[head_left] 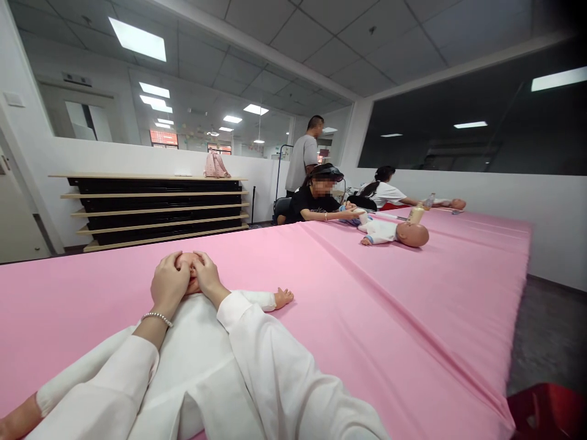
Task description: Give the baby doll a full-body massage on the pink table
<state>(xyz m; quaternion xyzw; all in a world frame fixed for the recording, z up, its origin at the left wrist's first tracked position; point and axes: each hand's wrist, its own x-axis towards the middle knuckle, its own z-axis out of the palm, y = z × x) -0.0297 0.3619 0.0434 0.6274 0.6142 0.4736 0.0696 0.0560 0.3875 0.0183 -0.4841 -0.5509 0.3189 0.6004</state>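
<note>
A baby doll in white clothes [192, 342] lies on its back on the pink-covered table, its head away from me. My left hand [170, 282] cups one side of the doll's head, a beaded bracelet around the wrist. On the opposite side my right hand [206, 275] wraps around the head, the thumbs over the face. Between them, part of the doll's face [192, 284] shows; most of the head is covered. The doll's arms stretch out to both sides, with one bare hand [284, 297] to the right and the other at the lower left.
The pink cloth [367, 342] has a raised fold running lengthwise. Across the table, a person in black [316, 201] handles a second doll [413, 234]. A bottle [416, 212] stands behind that doll. A red stool [548, 409] is at lower right; stacked boards [160, 205] stand behind.
</note>
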